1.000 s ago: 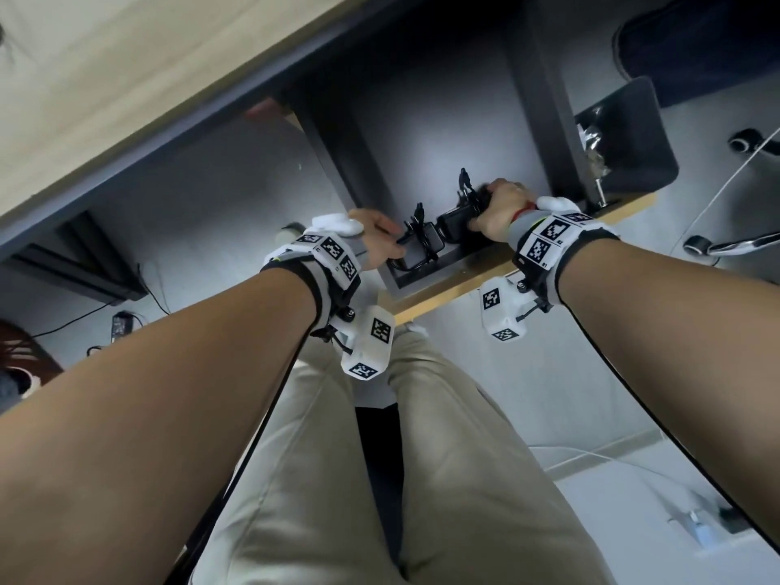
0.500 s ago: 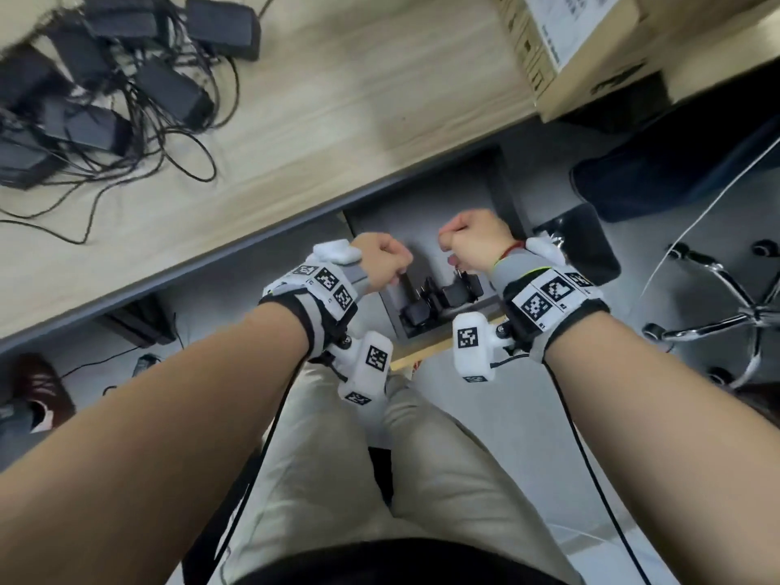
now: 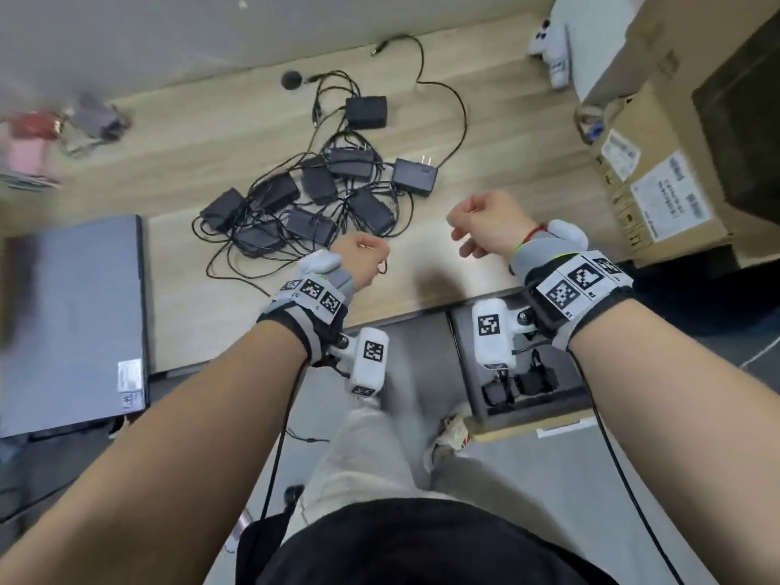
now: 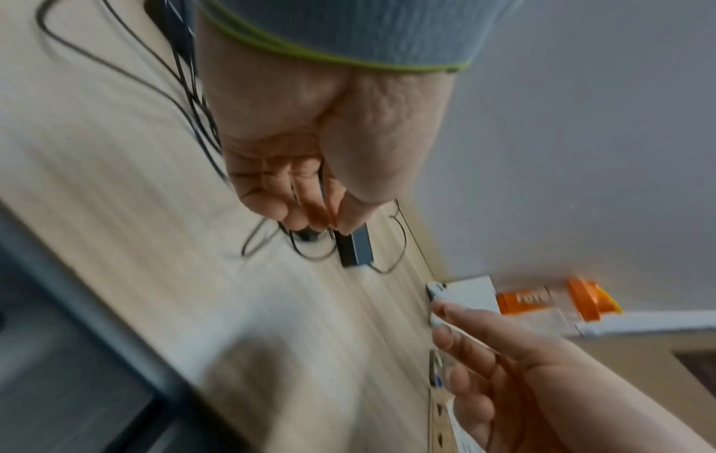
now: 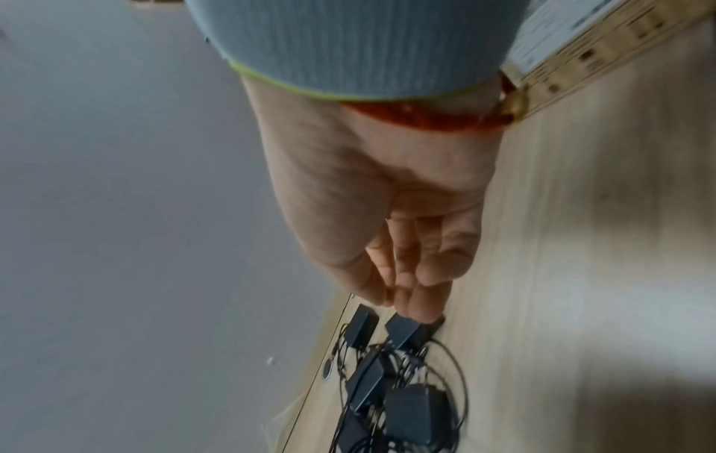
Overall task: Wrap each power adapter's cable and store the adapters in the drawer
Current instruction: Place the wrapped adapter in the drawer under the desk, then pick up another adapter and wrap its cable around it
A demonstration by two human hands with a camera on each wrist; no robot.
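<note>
Several black power adapters (image 3: 304, 204) lie in a tangle of loose cables on the wooden desk (image 3: 219, 133); the right wrist view shows the pile (image 5: 403, 407) below the fingertips. My left hand (image 3: 363, 263) hovers just in front of the pile with its fingers curled into a fist, holding nothing (image 4: 306, 190). My right hand (image 3: 481, 225) hangs over bare desk to the right, fingers relaxed and empty (image 5: 407, 275). Under the desk the drawer (image 3: 464, 365) stands open, with two wrapped adapters (image 3: 519, 384) inside.
A closed grey laptop (image 3: 71, 323) lies at the desk's left. Cardboard boxes (image 3: 658, 183) stand at the right, with a small white item (image 3: 553, 48) at the back. Blurred pink and red things (image 3: 29, 149) sit far left. My legs are below the desk edge.
Both hands let go of the adapters in the drawer and rose, empty, to above the desk. The view swung up from the drawer to the desk top.
</note>
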